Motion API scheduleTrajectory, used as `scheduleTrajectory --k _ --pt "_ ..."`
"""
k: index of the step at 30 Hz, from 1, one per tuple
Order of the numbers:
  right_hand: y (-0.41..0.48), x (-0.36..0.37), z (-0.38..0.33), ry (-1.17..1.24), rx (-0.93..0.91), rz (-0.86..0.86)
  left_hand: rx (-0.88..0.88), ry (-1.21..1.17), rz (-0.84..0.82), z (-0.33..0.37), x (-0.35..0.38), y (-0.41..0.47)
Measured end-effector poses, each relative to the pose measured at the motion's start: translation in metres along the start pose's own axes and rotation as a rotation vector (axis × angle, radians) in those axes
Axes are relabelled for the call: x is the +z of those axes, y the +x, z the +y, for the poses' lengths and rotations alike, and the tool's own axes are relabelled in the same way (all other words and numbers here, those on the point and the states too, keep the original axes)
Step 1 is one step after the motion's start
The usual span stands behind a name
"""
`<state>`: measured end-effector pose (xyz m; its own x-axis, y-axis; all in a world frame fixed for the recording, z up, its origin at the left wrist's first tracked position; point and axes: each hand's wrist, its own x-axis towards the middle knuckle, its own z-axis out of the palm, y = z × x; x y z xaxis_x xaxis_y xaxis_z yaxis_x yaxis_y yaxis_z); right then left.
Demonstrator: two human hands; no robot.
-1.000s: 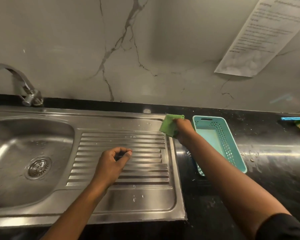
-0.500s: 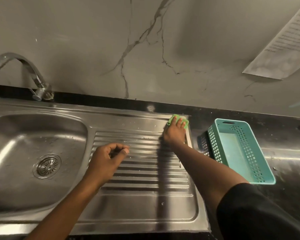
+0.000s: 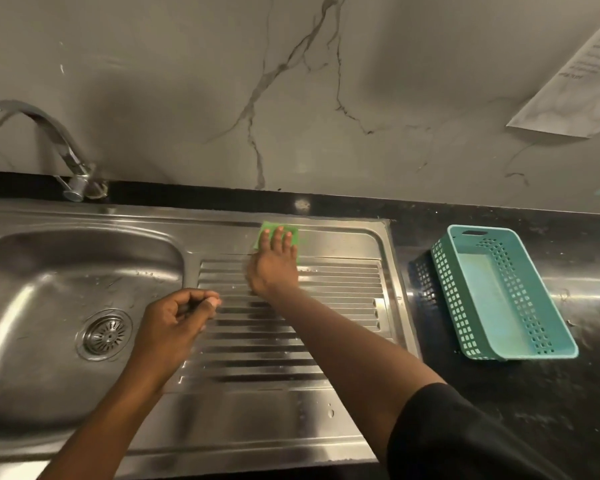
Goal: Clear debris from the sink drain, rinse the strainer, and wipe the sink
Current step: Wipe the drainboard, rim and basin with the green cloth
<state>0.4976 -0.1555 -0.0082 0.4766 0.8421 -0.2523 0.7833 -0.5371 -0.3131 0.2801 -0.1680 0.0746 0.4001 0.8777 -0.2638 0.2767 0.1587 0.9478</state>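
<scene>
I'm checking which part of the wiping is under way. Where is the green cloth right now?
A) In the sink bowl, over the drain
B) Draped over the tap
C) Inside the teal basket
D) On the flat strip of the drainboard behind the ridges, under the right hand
D: the right hand presses its straight fingers on the green cloth, which lies on the drainboard behind the ridges.

The right hand [image 3: 272,268] hides most of the green cloth [image 3: 293,235] beneath it. Far left of the left hand [image 3: 174,323], the faucet [image 3: 61,145] spout runs off the edge.
</scene>
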Motion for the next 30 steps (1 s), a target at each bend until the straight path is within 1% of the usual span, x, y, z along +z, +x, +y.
scheduleTrajectory --k 4,7,9,11,16,18,22,25,28,30 --pt "-0.004 0.000 -0.008 0.015 -0.277 -0.072 -0.012 -0.023 0.034 0.004 0.002 0.006" --pt "-0.010 -0.009 0.017 -0.102 -0.480 -0.108 -0.016 -0.021 0.013 0.005 0.008 0.006" --pt "-0.013 -0.019 0.042 -0.184 -0.540 -0.125 -0.023 -0.024 0.001 0.005 0.012 0.007" --pt "-0.016 -0.029 0.067 -0.214 -0.532 -0.116 -0.032 -0.026 -0.009 0.005 0.016 0.007" --pt "-0.031 -0.046 0.125 -0.194 -0.414 -0.060 -0.027 -0.002 -0.043 0.004 0.019 0.008" --pt "-0.038 -0.053 0.149 -0.195 -0.324 -0.031 -0.026 0.005 -0.048 0.003 0.018 0.008" --pt "-0.060 -0.066 0.186 -0.174 -0.087 0.019 -0.031 -0.011 -0.029 0.000 0.008 0.009" --pt "-0.076 -0.055 0.177 -0.089 0.078 0.085 -0.040 -0.042 -0.009 -0.005 -0.002 0.010" --pt "-0.085 -0.038 0.147 0.032 0.247 0.182 -0.050 -0.065 -0.004 -0.010 -0.011 0.010" --pt "-0.086 -0.024 0.117 0.075 0.294 0.226 -0.047 -0.066 -0.005 -0.011 -0.015 0.011"
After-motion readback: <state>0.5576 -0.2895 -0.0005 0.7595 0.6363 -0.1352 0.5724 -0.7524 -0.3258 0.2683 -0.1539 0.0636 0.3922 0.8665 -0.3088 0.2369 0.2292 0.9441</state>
